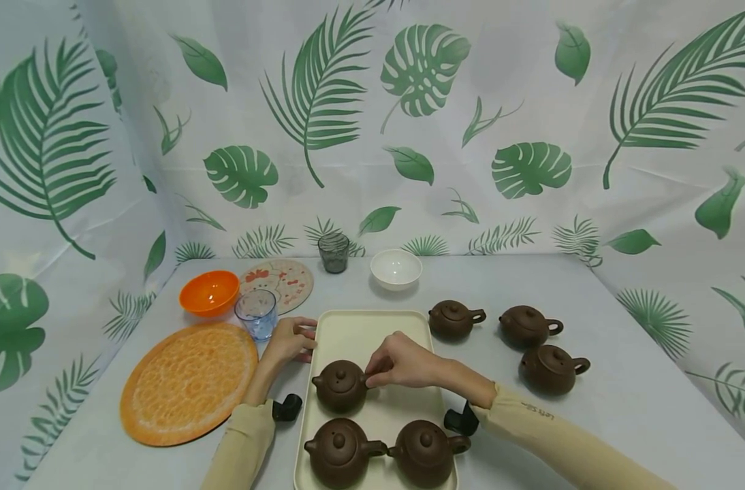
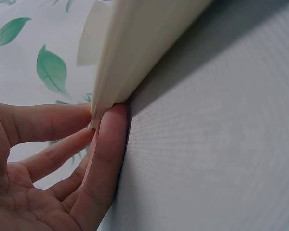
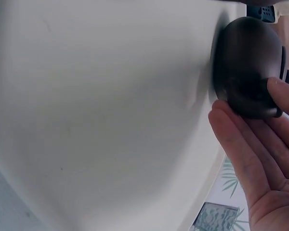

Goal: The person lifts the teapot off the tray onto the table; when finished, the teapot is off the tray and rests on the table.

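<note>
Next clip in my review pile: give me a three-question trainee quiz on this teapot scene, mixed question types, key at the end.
1. How many brown teapots stand on the cream tray, and how many on the table beside it?
2. True or false: the left hand grips the blue glass.
3. The right hand touches which teapot on the tray? A) rear teapot B) front-left teapot C) front-right teapot

Key
1. Three on the tray, three on the table.
2. False: it holds the tray's left edge; the glass stands apart.
3. A, at its handle side.
</note>
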`<state>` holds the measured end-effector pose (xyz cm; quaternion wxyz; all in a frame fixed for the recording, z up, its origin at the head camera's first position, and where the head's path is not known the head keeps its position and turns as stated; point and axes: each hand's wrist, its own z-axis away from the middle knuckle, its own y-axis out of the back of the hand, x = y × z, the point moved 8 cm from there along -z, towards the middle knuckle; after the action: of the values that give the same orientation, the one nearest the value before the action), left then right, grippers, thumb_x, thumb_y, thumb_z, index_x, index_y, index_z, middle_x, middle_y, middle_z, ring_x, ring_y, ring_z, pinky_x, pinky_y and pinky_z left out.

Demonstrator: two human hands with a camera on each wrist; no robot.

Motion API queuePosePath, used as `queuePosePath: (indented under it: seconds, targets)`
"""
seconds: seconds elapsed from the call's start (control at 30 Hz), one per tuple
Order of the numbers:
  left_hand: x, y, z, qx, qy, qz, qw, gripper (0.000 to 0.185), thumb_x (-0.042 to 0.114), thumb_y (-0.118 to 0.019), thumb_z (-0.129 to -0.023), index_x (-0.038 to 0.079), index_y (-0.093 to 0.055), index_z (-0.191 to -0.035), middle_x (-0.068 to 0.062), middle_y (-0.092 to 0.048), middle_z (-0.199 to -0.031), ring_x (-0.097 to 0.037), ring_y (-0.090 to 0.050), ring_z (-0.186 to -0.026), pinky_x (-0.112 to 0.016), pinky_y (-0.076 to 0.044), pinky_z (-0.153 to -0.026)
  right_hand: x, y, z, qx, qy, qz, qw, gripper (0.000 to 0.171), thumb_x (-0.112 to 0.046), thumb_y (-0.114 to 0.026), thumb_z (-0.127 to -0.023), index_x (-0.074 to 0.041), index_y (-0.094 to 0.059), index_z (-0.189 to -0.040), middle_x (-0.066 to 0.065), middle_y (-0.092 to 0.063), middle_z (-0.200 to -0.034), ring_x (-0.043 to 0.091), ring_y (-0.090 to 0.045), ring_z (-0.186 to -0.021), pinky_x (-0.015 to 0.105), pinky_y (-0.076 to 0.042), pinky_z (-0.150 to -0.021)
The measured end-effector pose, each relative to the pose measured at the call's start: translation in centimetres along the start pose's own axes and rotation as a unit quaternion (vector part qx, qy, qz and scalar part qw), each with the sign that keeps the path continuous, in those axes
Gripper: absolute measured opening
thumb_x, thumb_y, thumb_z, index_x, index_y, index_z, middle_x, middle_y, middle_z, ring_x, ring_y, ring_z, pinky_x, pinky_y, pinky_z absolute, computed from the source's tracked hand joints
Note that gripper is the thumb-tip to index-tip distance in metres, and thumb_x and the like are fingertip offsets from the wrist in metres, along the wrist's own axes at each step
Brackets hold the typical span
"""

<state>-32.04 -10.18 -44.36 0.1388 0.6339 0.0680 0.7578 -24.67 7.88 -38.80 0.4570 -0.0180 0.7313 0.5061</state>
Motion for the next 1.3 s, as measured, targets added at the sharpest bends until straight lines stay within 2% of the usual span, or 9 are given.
queuePosePath:
  seconds: [0.27,0.4,0.6,0.7,0.77,0.87,1.07,1.17,1.3]
  targets:
    - [-0.1,0.1,0.0,0.004,0.003,-0.006,1.0,0.044,-0.013,-0.063,-0.076,-0.007,-0.061,-0.119,-0.016,-0.063,-0.088,-0.015,-0.06,-0.06,-0.028,-0.056,-0.049,0.0,0.8,0.6,0.03,0.028,0.04,0.998,0.011,-0.008,-0.072,-0.083,-0.002,-0.077,-0.091,0.003,-0.074,-0.085,0.001,-0.068,-0.077,0.013,-0.054,-0.068]
    - [0.0,0.1,0.0,0.003,0.001,-0.003,1.0,0.044,-0.014,-0.063,-0.076,-0.007,-0.061,-0.119,-0.016,-0.063,-0.088,-0.014,-0.06,-0.059,-0.028,-0.056,-0.049,0.2,1.7,1.5,0.043,0.035,0.023,0.998,0.011,-0.006,-0.072,-0.084,-0.001,-0.076,-0.092,0.005,-0.074,-0.085,0.003,-0.068,-0.078,0.015,-0.055,-0.069]
    - [0.1,0.0,0.0,0.0,-0.002,-0.001,1.0,0.044,-0.014,-0.062,-0.076,-0.008,-0.061,-0.119,-0.015,-0.062,-0.087,-0.014,-0.06,-0.059,-0.028,-0.056,-0.049,1.3,4.1,3.7,0.083,0.023,0.006,0.996,0.013,-0.008,-0.072,-0.084,0.001,-0.076,-0.093,0.009,-0.074,-0.087,0.009,-0.07,-0.079,0.019,-0.057,-0.069]
    - [0.1,0.0,0.1,0.0,-0.001,-0.002,1.0,0.044,-0.014,-0.062,-0.076,-0.007,-0.061,-0.119,-0.016,-0.062,-0.087,-0.014,-0.06,-0.059,-0.027,-0.056,-0.049,1.8,5.6,5.2,0.109,0.022,0.011,0.994,0.014,-0.008,-0.073,-0.083,0.001,-0.076,-0.093,0.009,-0.074,-0.086,0.005,-0.066,-0.069,0.017,-0.054,-0.06]
    - [0.1,0.0,0.1,-0.001,0.0,0.0,1.0,0.044,-0.014,-0.062,-0.076,-0.007,-0.061,-0.119,-0.016,-0.062,-0.088,-0.014,-0.06,-0.058,-0.027,-0.056,-0.049,2.2,6.6,6.4,0.122,0.017,0.013,0.992,0.014,-0.009,-0.073,-0.083,0.001,-0.076,-0.093,0.008,-0.074,-0.084,-0.001,-0.056,-0.058,0.015,-0.048,-0.051]
    - [0.1,0.0,0.2,-0.001,0.001,0.005,1.0,0.043,-0.014,-0.062,-0.076,-0.007,-0.061,-0.119,-0.016,-0.063,-0.087,-0.014,-0.06,-0.058,-0.026,-0.055,-0.048,3.0,7.9,8.4,0.139,0.002,0.012,0.99,0.014,-0.009,-0.072,-0.083,0.0,-0.076,-0.093,0.006,-0.074,-0.081,-0.003,-0.043,-0.053,0.017,-0.037,-0.044]
    - [0.1,0.0,0.2,-0.001,0.005,0.01,0.9999,0.043,-0.013,-0.062,-0.076,-0.007,-0.061,-0.119,-0.014,-0.061,-0.086,-0.015,-0.059,-0.057,-0.025,-0.054,-0.047,4.6,9.8,12.0,0.17,-0.026,0.042,0.984,0.011,-0.007,-0.073,-0.082,-0.001,-0.076,-0.091,0.006,-0.074,-0.081,-0.001,-0.053,-0.062,0.017,-0.043,-0.048]
    - [0.0,0.0,0.3,0.003,0.009,0.013,0.9999,0.043,-0.013,-0.062,-0.076,-0.006,-0.062,-0.119,-0.013,-0.061,-0.085,-0.015,-0.059,-0.056,-0.025,-0.054,-0.047,5.5,10.4,13.4,0.178,-0.049,0.051,0.982,0.012,-0.006,-0.074,-0.081,0.001,-0.076,-0.092,0.007,-0.074,-0.082,-0.001,-0.054,-0.063,0.017,-0.043,-0.049]
    - [0.0,0.0,0.3,0.004,0.008,0.013,0.9999,0.043,-0.013,-0.061,-0.076,-0.006,-0.061,-0.119,-0.013,-0.061,-0.085,-0.015,-0.058,-0.057,-0.025,-0.054,-0.047,6.4,10.9,14.7,0.181,-0.08,0.057,0.979,0.015,-0.007,-0.073,-0.082,0.002,-0.075,-0.093,0.006,-0.074,-0.083,-0.001,-0.059,-0.068,0.018,-0.05,-0.054]
